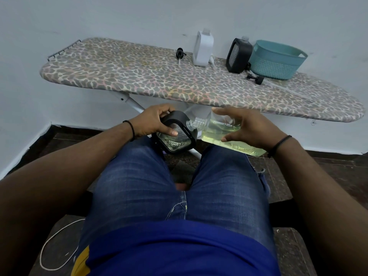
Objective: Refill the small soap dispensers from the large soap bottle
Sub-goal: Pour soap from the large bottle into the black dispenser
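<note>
Over my lap, my left hand (154, 121) grips a small black-framed clear soap dispenser (175, 140), tilted with its open neck toward the right. My right hand (247, 128) holds the large clear soap bottle (217, 132), lying nearly level and partly filled with yellow-green liquid. The bottle's threaded mouth touches the dispenser's neck. On the ironing board (139, 76) stand a white dispenser (203, 49) and a second black dispenser (238, 55), both with no pump on top.
A black pump head (180, 53) lies left of the white dispenser; another (255, 78) lies before a teal basket (276, 60) at the board's right. White board legs stand behind my knees. A white cable (57, 234) lies on the dark floor at left.
</note>
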